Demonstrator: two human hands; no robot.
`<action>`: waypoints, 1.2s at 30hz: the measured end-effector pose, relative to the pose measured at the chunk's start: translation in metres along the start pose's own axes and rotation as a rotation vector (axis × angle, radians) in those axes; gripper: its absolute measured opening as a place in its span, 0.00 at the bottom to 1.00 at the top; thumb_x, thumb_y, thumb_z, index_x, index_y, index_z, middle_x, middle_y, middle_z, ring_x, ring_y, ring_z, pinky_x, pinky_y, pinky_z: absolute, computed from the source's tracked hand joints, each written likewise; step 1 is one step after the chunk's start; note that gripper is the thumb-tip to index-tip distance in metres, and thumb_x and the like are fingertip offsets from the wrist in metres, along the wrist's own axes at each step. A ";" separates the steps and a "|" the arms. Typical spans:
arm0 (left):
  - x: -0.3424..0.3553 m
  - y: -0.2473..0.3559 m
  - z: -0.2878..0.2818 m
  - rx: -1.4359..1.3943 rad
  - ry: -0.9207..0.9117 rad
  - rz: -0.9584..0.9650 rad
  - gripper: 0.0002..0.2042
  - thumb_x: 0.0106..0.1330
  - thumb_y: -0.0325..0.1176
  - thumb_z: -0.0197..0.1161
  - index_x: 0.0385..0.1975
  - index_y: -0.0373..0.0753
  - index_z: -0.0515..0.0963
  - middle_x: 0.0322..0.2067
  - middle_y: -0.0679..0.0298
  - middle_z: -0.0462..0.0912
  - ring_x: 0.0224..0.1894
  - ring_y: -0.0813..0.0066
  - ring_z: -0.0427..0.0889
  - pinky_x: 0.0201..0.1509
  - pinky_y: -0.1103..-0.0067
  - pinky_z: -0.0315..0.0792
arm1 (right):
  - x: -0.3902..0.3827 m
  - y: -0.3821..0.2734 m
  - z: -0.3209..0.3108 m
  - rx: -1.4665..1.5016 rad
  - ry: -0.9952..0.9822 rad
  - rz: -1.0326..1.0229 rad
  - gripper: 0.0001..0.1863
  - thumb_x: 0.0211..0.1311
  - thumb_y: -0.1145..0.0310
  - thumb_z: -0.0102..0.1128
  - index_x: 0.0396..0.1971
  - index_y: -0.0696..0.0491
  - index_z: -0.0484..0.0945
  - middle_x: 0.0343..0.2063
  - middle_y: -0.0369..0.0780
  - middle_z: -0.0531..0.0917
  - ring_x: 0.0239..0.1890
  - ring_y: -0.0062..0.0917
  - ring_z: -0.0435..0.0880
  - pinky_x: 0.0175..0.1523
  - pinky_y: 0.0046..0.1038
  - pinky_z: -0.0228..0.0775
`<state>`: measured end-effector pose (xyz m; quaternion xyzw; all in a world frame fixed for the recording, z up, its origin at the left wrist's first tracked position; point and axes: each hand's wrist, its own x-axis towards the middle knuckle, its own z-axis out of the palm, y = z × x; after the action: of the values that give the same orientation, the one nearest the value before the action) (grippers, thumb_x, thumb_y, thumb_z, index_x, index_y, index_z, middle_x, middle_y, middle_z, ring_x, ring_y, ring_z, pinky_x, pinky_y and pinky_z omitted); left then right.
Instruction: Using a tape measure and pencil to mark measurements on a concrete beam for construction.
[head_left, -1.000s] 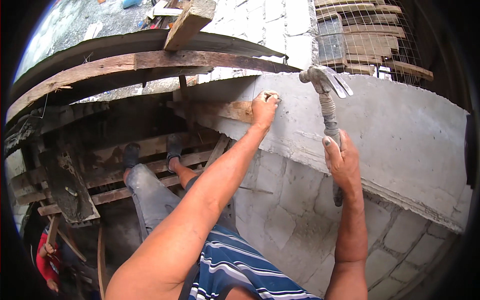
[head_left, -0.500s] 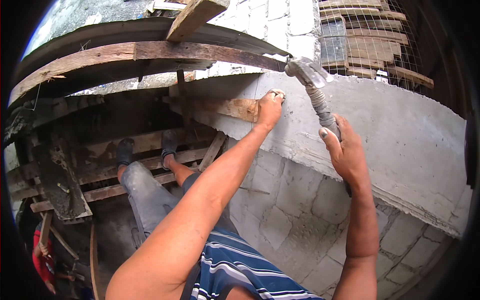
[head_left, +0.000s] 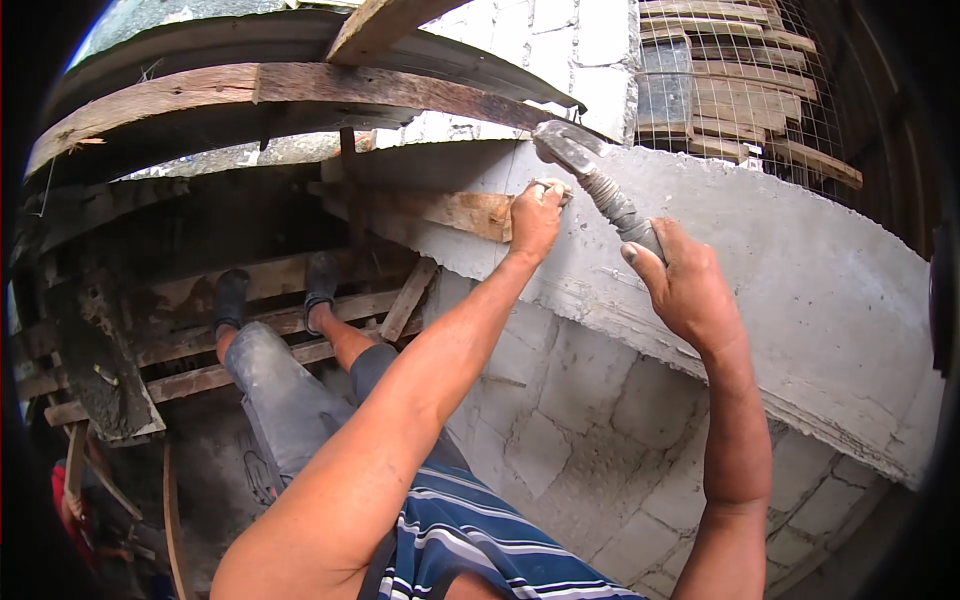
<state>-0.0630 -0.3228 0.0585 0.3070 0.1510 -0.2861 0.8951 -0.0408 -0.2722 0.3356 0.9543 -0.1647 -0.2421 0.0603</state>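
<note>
My right hand is closed round the taped handle of a claw hammer, tilted with its head above and beside my left hand. My left hand is pinched against the concrete beam, at the right end of a short wooden board lying along its face. It holds something small that I cannot make out. Below, my feet in dark clogs are on wooden slats.
A weathered timber rail and metal sheeting cross the upper left. Stacked boards behind wire mesh stand upper right. A mortar-smeared board is at left. A person in a red top is at lower left. A block wall runs below the beam.
The hammer has tipped leftward, its head moving toward my left hand, and my right hand has risen. My left hand remains pinched by the board. The whole view has shifted slightly.
</note>
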 end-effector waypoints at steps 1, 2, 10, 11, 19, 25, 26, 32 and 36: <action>-0.002 0.001 -0.001 -0.004 0.000 -0.024 0.10 0.72 0.32 0.56 0.36 0.34 0.82 0.32 0.64 0.85 0.34 0.79 0.81 0.41 0.80 0.75 | 0.001 -0.001 0.001 -0.006 0.000 -0.009 0.20 0.68 0.57 0.63 0.45 0.60 0.76 0.27 0.56 0.82 0.32 0.55 0.81 0.36 0.48 0.72; -0.002 0.003 -0.002 0.071 -0.003 -0.003 0.10 0.72 0.33 0.57 0.36 0.34 0.82 0.32 0.64 0.85 0.34 0.79 0.81 0.41 0.80 0.75 | 0.002 -0.002 0.002 -0.018 -0.010 -0.006 0.20 0.69 0.57 0.63 0.45 0.60 0.76 0.27 0.56 0.82 0.33 0.55 0.81 0.37 0.48 0.72; -0.002 0.012 -0.005 0.246 -0.017 0.030 0.11 0.72 0.35 0.58 0.37 0.33 0.82 0.31 0.56 0.86 0.34 0.67 0.85 0.42 0.73 0.76 | 0.010 -0.008 -0.001 -0.056 -0.063 0.010 0.21 0.68 0.55 0.63 0.44 0.61 0.76 0.27 0.55 0.82 0.33 0.54 0.82 0.37 0.47 0.73; -0.004 0.010 -0.005 0.354 0.002 0.109 0.11 0.72 0.35 0.57 0.37 0.33 0.82 0.31 0.54 0.86 0.34 0.62 0.85 0.42 0.71 0.76 | 0.010 -0.008 0.000 -0.059 -0.058 0.006 0.21 0.68 0.55 0.63 0.44 0.60 0.76 0.27 0.55 0.82 0.33 0.54 0.82 0.37 0.48 0.73; 0.003 -0.024 -0.003 0.562 0.021 0.399 0.07 0.64 0.25 0.56 0.24 0.33 0.79 0.28 0.44 0.82 0.33 0.44 0.82 0.38 0.59 0.74 | 0.023 -0.009 0.017 -0.325 -0.143 0.005 0.20 0.68 0.53 0.62 0.36 0.57 0.74 0.22 0.52 0.81 0.28 0.54 0.81 0.33 0.50 0.71; -0.002 -0.012 0.000 0.625 0.048 0.494 0.06 0.63 0.24 0.56 0.26 0.35 0.80 0.26 0.48 0.81 0.32 0.47 0.82 0.36 0.61 0.74 | 0.026 -0.020 0.006 -0.342 -0.010 -0.082 0.22 0.69 0.49 0.60 0.33 0.56 0.73 0.22 0.51 0.81 0.28 0.54 0.81 0.32 0.50 0.71; -0.005 -0.010 0.000 0.600 0.064 0.472 0.06 0.64 0.24 0.56 0.27 0.36 0.80 0.26 0.50 0.81 0.32 0.48 0.82 0.36 0.61 0.74 | 0.021 -0.022 0.007 -0.313 -0.012 -0.069 0.22 0.69 0.49 0.60 0.33 0.56 0.72 0.22 0.51 0.81 0.27 0.54 0.81 0.32 0.50 0.71; -0.008 -0.004 0.000 1.105 -0.054 0.541 0.07 0.69 0.27 0.55 0.31 0.35 0.79 0.29 0.52 0.81 0.35 0.49 0.82 0.38 0.62 0.74 | 0.029 -0.017 0.012 -0.507 -0.109 -0.022 0.22 0.67 0.49 0.62 0.31 0.56 0.72 0.21 0.50 0.81 0.25 0.51 0.81 0.30 0.48 0.71; -0.003 0.003 0.000 0.616 0.022 0.490 0.07 0.70 0.28 0.54 0.32 0.35 0.79 0.31 0.51 0.82 0.37 0.50 0.83 0.40 0.66 0.75 | 0.034 -0.026 0.001 -0.374 0.097 -0.152 0.22 0.67 0.50 0.63 0.32 0.57 0.73 0.19 0.50 0.79 0.24 0.51 0.80 0.30 0.48 0.70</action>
<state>-0.0633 -0.3203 0.0613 0.5911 -0.0102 -0.0925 0.8012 -0.0062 -0.2591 0.3146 0.9467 -0.0412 -0.2259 0.2260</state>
